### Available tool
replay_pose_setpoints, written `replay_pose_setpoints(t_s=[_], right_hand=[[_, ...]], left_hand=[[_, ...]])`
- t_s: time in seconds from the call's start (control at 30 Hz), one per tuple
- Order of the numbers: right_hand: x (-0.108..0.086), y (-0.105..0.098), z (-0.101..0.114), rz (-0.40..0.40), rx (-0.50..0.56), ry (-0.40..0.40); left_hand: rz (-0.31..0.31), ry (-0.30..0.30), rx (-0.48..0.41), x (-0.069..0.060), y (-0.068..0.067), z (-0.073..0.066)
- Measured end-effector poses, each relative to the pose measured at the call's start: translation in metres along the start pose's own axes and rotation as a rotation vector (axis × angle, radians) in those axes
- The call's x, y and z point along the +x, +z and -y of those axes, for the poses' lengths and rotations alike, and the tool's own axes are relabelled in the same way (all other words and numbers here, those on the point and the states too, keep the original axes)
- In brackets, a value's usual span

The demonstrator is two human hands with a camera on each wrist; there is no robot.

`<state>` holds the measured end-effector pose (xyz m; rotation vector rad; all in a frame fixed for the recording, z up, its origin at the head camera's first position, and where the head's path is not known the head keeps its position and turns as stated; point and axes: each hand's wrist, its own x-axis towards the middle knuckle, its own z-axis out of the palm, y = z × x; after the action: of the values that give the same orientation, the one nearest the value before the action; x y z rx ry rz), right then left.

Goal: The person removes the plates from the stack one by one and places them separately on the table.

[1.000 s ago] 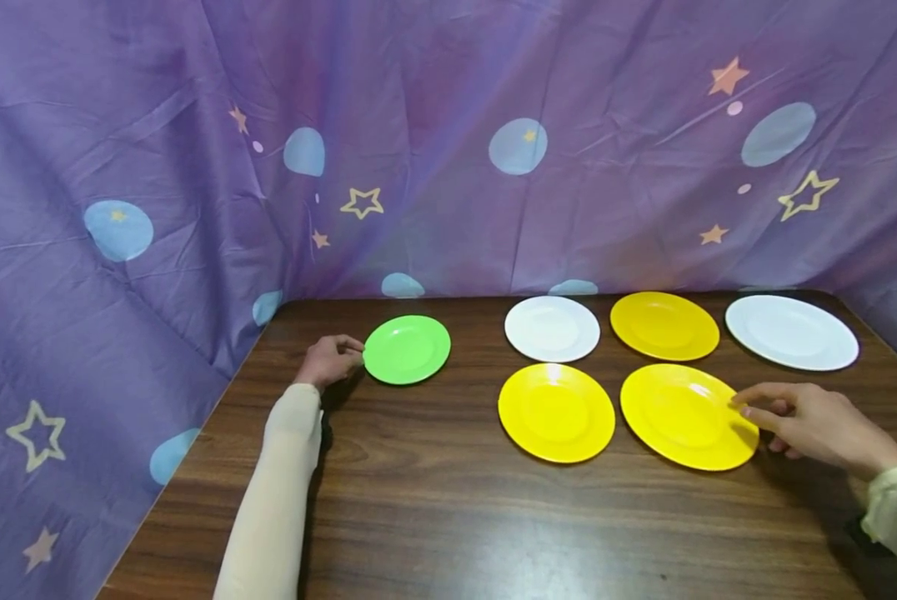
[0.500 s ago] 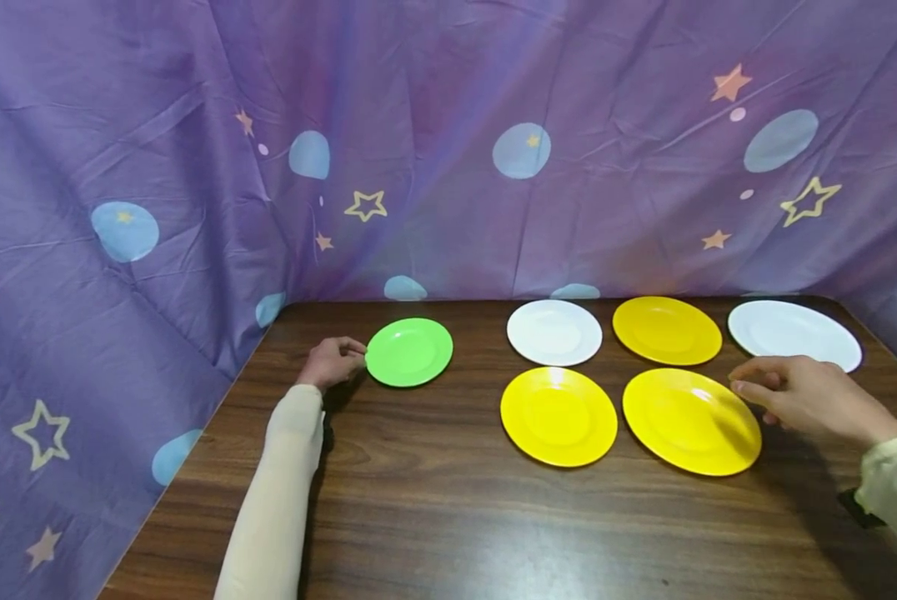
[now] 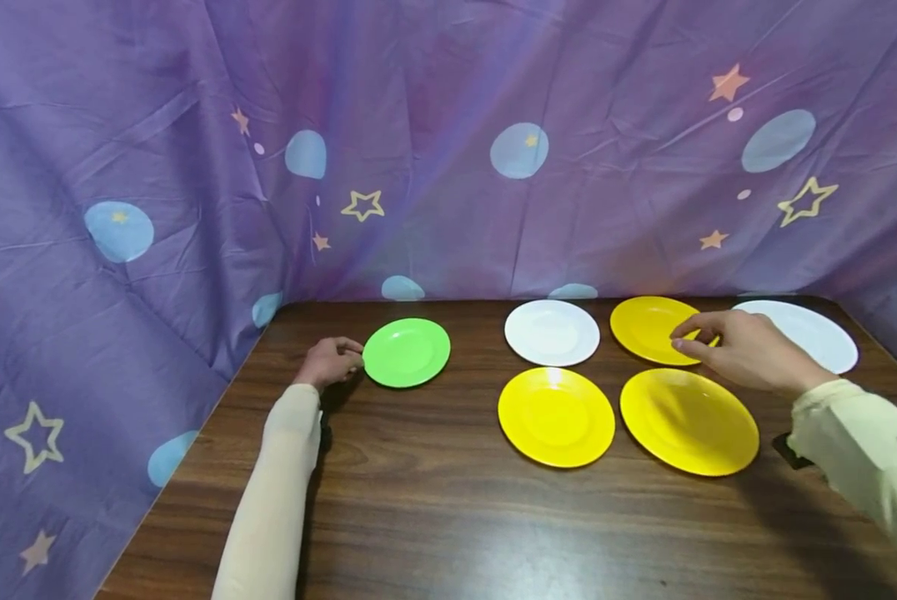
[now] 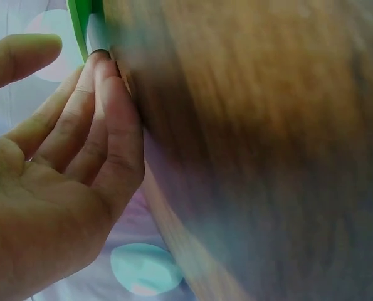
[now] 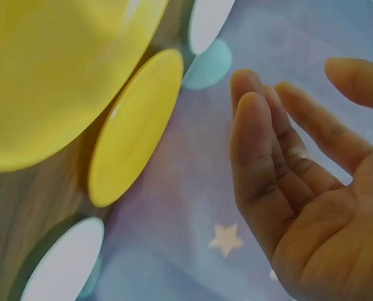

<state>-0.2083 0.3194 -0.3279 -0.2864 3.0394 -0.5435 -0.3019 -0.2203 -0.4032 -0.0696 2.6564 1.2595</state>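
A green plate lies at the left of the wooden table. My left hand is at its left rim; in the left wrist view the fingertips reach the edge of the plate while the thumb stays apart from it. Raised above the table, my right hand holds nothing, its fingers loosely bent and the thumb spread. In the head view it covers part of the back yellow plate and of the large white plate. Below it lies the large front yellow plate, with the hand's shadow across it.
Another yellow plate lies at the front middle, and a smaller white plate sits behind it. A purple curtain printed with stars hangs along the back and left of the table.
My right hand has left the rim of the large front yellow plate, lifted, and moved left toward the back yellow plate. The left hand and the plates have stayed put.
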Motion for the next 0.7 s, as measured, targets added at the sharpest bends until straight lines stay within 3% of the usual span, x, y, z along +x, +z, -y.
replay_pose_setpoints(t_s=[0.27, 0.5, 0.7], right_hand=[[0.029, 0.005, 0.035, 0.049, 0.144, -0.007], [0.061, 0.011, 0.072, 0.032, 0.197, -0.1], [0.094, 0.024, 0.113, 0.05, 0.314, -0.137]], left_hand=[[0.041, 0.036, 0.083, -0.002, -0.004, 0.0], [0.037, 0.026, 0.072, -0.002, -0.003, -0.001], [0.021, 0.014, 0.062, -0.001, -0.003, -0.001]])
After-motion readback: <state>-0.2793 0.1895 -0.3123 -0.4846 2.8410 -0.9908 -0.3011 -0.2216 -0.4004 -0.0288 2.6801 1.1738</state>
